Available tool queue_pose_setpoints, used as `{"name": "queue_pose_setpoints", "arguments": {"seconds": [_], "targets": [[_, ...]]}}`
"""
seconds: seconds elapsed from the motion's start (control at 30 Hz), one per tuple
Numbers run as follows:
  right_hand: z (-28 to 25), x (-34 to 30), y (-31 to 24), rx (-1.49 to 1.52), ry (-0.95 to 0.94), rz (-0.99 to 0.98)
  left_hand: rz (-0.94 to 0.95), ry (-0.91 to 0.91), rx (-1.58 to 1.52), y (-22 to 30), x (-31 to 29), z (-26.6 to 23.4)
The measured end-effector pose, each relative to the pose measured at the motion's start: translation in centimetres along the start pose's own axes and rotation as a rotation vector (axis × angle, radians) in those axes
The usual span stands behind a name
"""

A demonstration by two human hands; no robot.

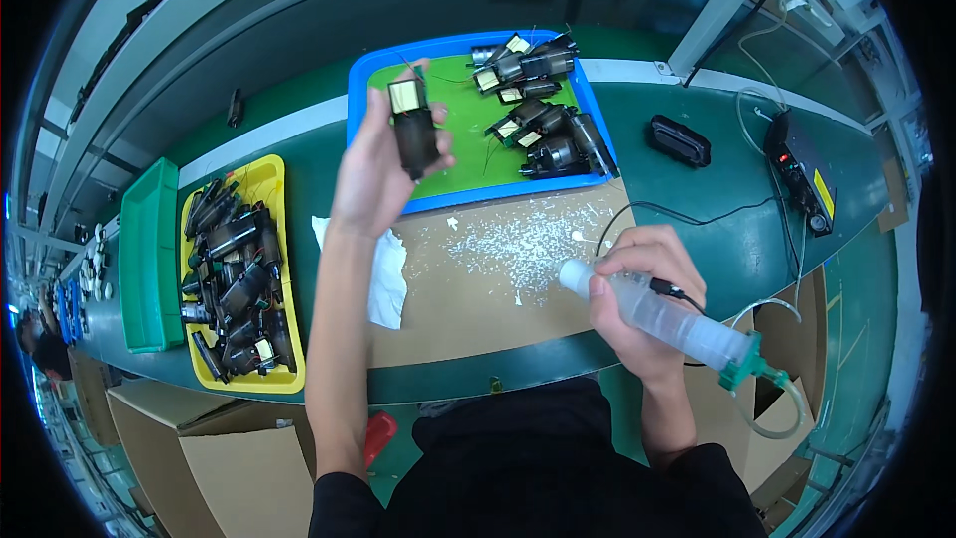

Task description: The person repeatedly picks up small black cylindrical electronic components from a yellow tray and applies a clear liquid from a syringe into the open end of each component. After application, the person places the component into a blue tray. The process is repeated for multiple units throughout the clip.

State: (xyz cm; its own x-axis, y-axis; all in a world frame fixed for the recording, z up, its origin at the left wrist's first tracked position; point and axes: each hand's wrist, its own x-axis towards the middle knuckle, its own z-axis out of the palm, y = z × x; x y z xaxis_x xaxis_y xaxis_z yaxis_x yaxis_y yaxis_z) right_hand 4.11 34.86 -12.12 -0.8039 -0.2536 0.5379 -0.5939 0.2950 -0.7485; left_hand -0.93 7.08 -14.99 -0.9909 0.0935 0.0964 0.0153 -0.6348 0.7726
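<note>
My left hand is raised over the near left part of a blue tray with a bright green floor. Its fingers are closed on a dark cylindrical part that looks like a small motor, with a pale yellow square pad at its upper end. In my right hand is a dispensing syringe, clear with whitish contents and a green cap joined to a thin hose. The syringe's white end points left, over a cardboard sheet strewn with white crumbs. Several similar dark parts lie in the tray's right half.
Left of the cardboard, a yellow tray holds a heap of dark cylindrical parts, beside a green tray. White paper lies under my left forearm. A black case and a control box with hose and cable stand at right.
</note>
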Motion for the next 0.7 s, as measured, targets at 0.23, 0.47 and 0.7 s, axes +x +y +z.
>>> {"name": "queue_pose_setpoints", "arguments": {"seconds": [0.23,0.47,0.7], "targets": [[-0.6,2.5,-3.3,0.034,0.106,-0.155,-0.099,-0.285,-0.038,-3.3,-2.3,4.2],[0.3,2.9,-3.9,0.072,0.063,-0.218,-0.156,-0.364,-0.024,-4.0,-3.6,4.3],[0.9,2.8,-3.8,0.092,0.057,-0.211,-0.129,-0.351,-0.016,-4.0,-3.6,4.5]]}}
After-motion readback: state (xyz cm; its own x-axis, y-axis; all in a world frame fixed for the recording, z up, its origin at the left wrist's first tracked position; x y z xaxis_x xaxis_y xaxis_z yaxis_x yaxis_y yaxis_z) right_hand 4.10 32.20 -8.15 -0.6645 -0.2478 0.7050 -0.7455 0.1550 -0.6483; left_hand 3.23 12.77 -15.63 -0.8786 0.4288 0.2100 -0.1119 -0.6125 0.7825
